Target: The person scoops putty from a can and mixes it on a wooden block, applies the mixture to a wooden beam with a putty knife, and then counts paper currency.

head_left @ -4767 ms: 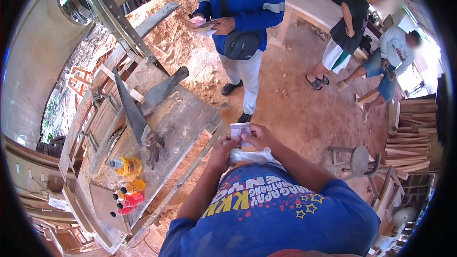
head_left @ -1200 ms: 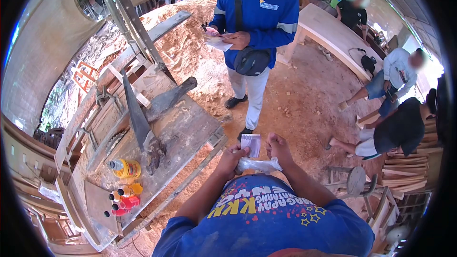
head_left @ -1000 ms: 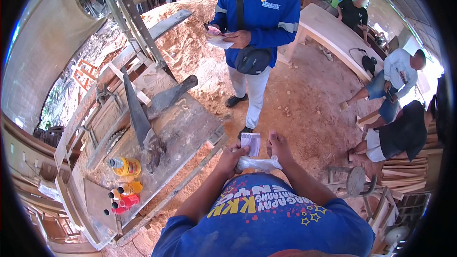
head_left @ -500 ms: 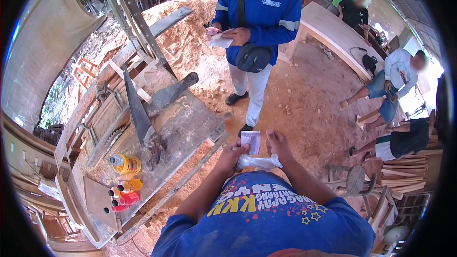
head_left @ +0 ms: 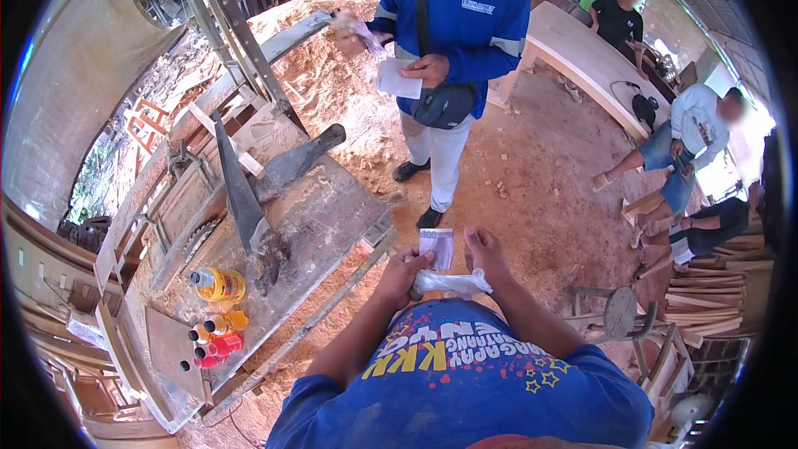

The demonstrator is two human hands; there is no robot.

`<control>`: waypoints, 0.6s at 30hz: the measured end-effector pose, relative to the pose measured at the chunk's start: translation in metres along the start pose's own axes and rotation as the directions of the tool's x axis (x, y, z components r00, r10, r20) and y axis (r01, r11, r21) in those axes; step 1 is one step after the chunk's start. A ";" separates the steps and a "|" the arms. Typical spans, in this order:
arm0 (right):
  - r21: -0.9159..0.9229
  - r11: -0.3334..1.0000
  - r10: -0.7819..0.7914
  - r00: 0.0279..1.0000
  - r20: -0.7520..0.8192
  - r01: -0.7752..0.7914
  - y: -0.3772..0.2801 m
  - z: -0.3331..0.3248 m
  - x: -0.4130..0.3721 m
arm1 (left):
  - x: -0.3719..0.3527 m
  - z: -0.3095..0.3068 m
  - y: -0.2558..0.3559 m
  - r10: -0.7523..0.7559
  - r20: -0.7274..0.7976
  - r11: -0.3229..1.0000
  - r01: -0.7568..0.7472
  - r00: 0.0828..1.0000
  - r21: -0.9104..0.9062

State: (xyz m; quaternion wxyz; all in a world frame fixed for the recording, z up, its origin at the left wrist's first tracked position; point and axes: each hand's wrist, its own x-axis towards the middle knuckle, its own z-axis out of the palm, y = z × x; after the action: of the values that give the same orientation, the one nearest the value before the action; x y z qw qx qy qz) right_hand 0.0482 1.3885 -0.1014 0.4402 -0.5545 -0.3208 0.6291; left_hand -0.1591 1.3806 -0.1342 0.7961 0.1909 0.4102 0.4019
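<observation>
While the banknote [head_left: 437, 248] was pinched upright by the left hand [head_left: 405, 274], near the chest, the clear plastic bag [head_left: 453, 283] just beneath it was gripped at both ends, its right end by the closed right hand [head_left: 486, 254]. A firm pinch was judged advisable, well apart from the dusty worktop [head_left: 324, 216] at the left.

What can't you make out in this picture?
Head view only.
Banknote: print too small to read; lower edge behind the left hand.
Plastic bag: crumpled, partly under the right hand; contents unclear.
Standing person's raised hand: motion-blurred; what it holds is unclear.
</observation>
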 end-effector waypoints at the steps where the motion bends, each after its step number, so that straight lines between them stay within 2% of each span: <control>1: 0.001 1.000 0.003 1.000 -0.002 -0.003 0.000 0.001 -0.001 | -0.001 0.000 0.000 0.002 0.001 1.000 -0.002 1.000 -0.001; 18: -0.008 0.997 0.072 0.997 0.011 -0.072 0.009 0.003 -0.006 | -0.007 -0.002 -0.010 -0.004 -0.022 1.000 0.004 1.000 -0.003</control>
State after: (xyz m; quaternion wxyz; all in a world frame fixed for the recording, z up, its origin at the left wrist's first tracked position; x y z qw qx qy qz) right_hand 0.0435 1.3797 -0.1067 0.4136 -0.5637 -0.3055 0.6465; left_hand -0.1586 1.3689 -0.1379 0.7927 0.1844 0.4185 0.4031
